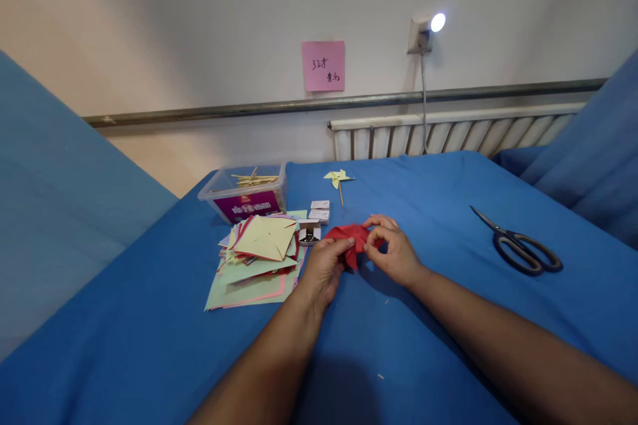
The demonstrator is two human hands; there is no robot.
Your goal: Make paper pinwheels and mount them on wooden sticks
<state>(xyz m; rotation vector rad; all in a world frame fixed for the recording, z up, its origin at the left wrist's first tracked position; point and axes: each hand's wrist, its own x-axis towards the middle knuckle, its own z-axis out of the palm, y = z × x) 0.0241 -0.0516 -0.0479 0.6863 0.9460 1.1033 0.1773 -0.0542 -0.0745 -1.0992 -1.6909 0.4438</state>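
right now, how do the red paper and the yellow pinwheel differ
The red paper is held between the left hand and right hand; the yellow pinwheel lies on the blue cloth.
The pinwheel has a stick; none shows on the red paper.
Red paper is nearer the camera, pinwheel farther.
Both have pointed parts.

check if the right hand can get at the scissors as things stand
Probably yes: nothing visible blocks the right hand from the scissors, lying farther right on the blue cloth. It is pinching the red paper, so it would likely have to let go first.
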